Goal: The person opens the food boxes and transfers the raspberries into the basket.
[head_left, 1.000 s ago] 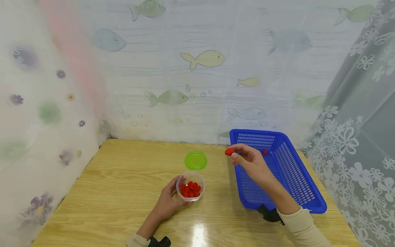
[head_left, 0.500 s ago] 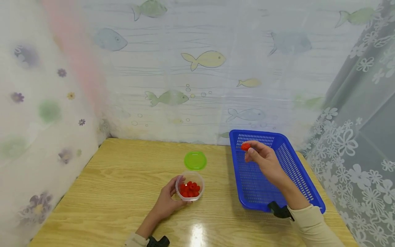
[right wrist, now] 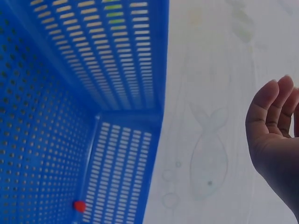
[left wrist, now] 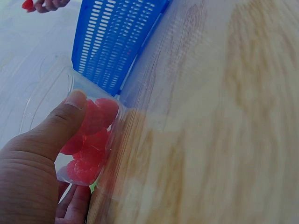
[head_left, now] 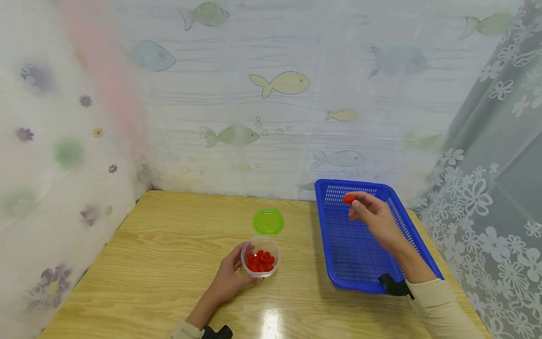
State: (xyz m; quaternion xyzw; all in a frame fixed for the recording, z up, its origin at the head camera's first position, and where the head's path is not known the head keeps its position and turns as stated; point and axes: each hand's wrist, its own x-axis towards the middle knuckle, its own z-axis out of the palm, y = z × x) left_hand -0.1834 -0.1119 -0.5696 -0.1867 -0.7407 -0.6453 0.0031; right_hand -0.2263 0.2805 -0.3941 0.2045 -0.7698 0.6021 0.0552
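Note:
My left hand (head_left: pixel 228 278) grips a small clear plastic tub (head_left: pixel 263 243) by its side, the thumb along the near wall. Several red raspberries (head_left: pixel 261 261) lie inside; through the wall they show large in the left wrist view. Over the far part of a blue perforated basket (head_left: pixel 355 254), my right hand (head_left: pixel 374 219) pinches a single raspberry (head_left: pixel 349 198) between thumb and fingertips. The right wrist view has this hand (right wrist: pixel 275 126) at its right edge, the berry out of sight. Another red berry (right wrist: pixel 80 206) lies in the basket.
A green lid (head_left: pixel 268 222) lies flat on the wooden table (head_left: pixel 169 245) just behind the tub. The basket fills the table's right side, near the patterned back curtain (head_left: pixel 228 165). More patterned sheeting hangs at the left and right.
My right hand has moved right with the raspberry, from beside the basket's left rim to over its inside. The left hand and the tub have stayed in place.

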